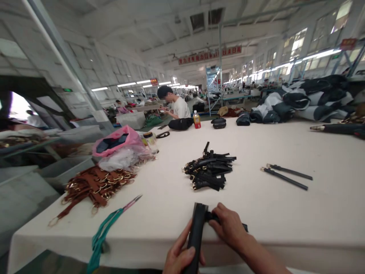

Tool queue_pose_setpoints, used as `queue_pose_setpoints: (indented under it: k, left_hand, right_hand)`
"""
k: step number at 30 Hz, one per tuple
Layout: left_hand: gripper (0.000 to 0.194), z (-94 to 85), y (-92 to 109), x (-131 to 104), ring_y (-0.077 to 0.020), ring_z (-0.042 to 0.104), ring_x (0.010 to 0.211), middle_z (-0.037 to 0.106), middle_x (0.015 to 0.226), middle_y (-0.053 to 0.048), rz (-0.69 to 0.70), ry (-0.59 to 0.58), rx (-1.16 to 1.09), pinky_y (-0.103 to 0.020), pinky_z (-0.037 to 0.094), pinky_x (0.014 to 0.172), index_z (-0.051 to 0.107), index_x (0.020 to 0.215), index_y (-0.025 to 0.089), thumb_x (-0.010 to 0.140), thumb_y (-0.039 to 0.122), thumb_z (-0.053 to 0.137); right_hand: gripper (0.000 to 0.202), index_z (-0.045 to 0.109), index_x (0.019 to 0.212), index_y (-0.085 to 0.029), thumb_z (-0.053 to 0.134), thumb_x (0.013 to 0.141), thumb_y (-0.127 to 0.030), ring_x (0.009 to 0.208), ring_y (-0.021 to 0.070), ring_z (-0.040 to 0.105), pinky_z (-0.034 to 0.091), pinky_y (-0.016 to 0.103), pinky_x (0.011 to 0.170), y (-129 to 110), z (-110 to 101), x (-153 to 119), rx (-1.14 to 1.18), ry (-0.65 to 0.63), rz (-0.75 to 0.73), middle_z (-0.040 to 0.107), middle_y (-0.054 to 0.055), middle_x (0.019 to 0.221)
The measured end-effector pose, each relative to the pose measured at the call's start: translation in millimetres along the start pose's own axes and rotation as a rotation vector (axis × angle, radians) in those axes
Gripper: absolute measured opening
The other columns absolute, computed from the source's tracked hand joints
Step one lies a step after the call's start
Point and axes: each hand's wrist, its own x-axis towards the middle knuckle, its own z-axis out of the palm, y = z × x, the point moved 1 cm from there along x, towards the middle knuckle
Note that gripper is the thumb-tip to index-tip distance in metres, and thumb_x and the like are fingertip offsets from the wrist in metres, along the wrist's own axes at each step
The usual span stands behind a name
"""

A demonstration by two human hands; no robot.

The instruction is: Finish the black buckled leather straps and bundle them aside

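My left hand [180, 255] is closed around a wide black strap [196, 232], held upright at the table's front edge. Just right of it, my right hand [228, 224] pinches a narrower black strap [244, 227]; one end of it meets the wide strap near its top, and the other end sticks out past my fingers. Whether the two are joined cannot be made out. Beyond my hands lies a pile of black straps with gold buckles [211, 167]. Two single black straps [288, 178] rest on the right.
Brown straps with gold rings [97, 182] are heaped on the left beside a pink bag [122, 142]. Thread snips with a teal ribbon [108, 226] lie near the front edge of the table [159, 224]. A drink bottle [196, 120] stands at the back, where a person [179, 106] sits.
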Motion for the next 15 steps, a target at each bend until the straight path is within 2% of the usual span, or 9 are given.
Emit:
queue_pose_setpoints:
  k: [3,7,10,15]
  left_hand:
    - [0.098,11.8,2.8,-3.1,-0.0171,0.059,0.035,0.071,0.066,-0.008,-0.054,-0.006,-0.050,-0.022,0.037,0.033,0.004,0.147,0.014,0.074,0.038,0.066]
    - [0.086,22.2,10.3,-2.9,-0.0156,0.059,0.035,0.070,0.070,-0.007,-0.065,-0.004,-0.104,-0.022,0.041,0.033,0.011,0.147,0.019,0.078,0.029,0.062]
    - [0.076,21.3,17.0,-4.5,-0.0147,0.059,0.035,0.070,0.075,-0.007,-0.042,0.005,-0.150,-0.020,0.039,0.032,0.014,0.146,0.020,0.083,0.027,0.056]
    - [0.075,12.0,27.8,-19.7,-0.0139,0.060,0.036,0.069,0.074,-0.007,-0.022,0.028,-0.207,-0.018,0.038,0.033,0.016,0.146,0.021,0.083,0.030,0.056]
  right_hand:
    - [0.009,0.057,0.084,-0.021,0.053,0.082,-0.029,0.076,0.0159,0.058,0.037,0.025,0.066,0.9,-1.1,-0.8,0.011,0.009,-0.006,0.056,0.002,0.088]
    - [0.010,0.058,0.087,-0.021,0.053,0.083,-0.029,0.076,0.0153,0.057,0.037,0.025,0.067,4.4,0.9,-4.5,0.028,0.022,-0.005,0.056,0.002,0.087]
    - [0.013,0.059,0.090,-0.022,0.053,0.084,-0.030,0.078,0.0157,0.058,0.038,0.025,0.069,6.3,0.9,-7.2,0.034,0.025,0.005,0.057,0.002,0.089]
    - [0.016,0.059,0.094,-0.023,0.052,0.084,-0.032,0.080,0.0165,0.059,0.039,0.026,0.069,7.6,-0.5,-8.8,0.045,0.020,0.004,0.059,0.002,0.091]
